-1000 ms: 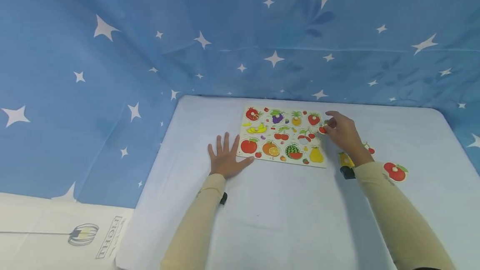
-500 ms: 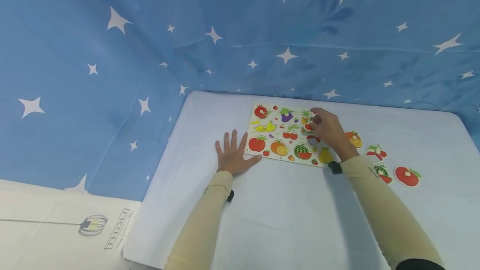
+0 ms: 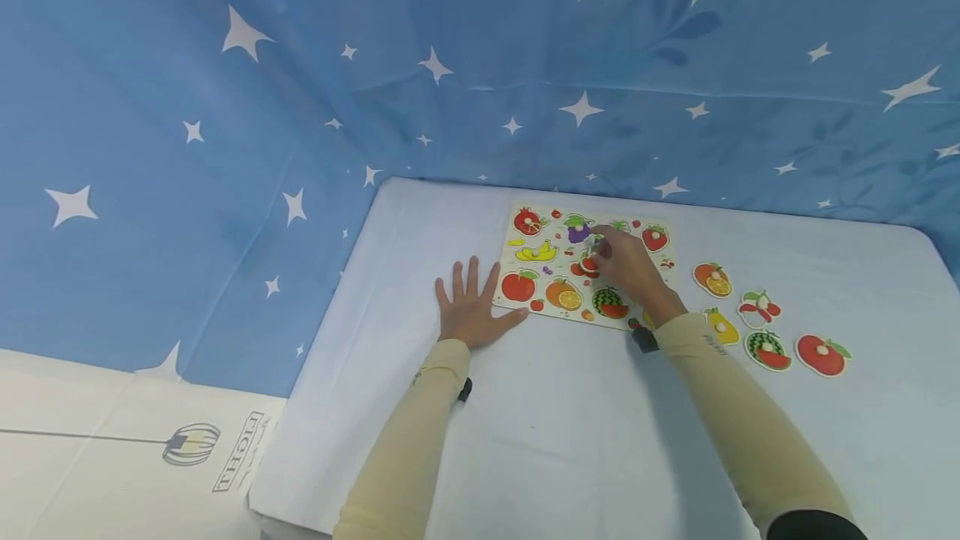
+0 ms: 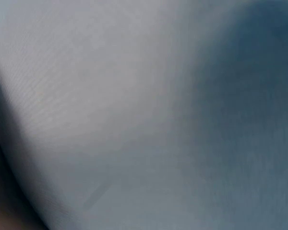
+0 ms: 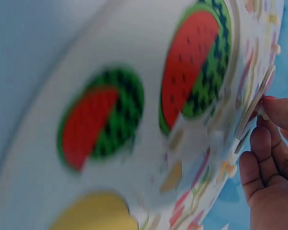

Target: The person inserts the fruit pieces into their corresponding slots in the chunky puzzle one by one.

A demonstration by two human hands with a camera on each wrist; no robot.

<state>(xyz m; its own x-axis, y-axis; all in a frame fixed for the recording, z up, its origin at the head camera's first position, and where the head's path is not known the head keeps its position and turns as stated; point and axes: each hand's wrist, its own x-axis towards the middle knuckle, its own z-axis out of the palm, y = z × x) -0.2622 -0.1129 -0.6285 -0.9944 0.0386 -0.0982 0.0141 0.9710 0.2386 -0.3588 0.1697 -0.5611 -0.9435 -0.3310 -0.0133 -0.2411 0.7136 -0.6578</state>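
Note:
A white fruit puzzle board [image 3: 510, 265] lies near the table's far edge. My left hand [image 3: 472, 315] rests flat with spread fingers at the board's front left corner, thumb by its edge. Over the board's middle, my right hand [image 3: 630, 269] pinches a red fruit puzzle piece [image 3: 588, 263] by its knob; its exact fruit is hard to tell. In the right wrist view that piece [image 5: 256, 103] stands edge-on between thumb and fingers, above the board with its printed watermelons [image 5: 194, 67]. The left wrist view holds mostly blurred cloth.
Right of the board lie loose knobbed pieces: an orange [image 3: 712, 280], cherries [image 3: 759, 308], a pear [image 3: 722, 327], a watermelon [image 3: 767, 350] and a red apple [image 3: 822, 355]. A blue starred curtain [image 3: 480, 65] hangs behind the white table [image 3: 562, 440].
My right hand has carried the red piece leftward, from the board's right edge to over its middle. The left hand stays in place. The head view has shifted slightly.

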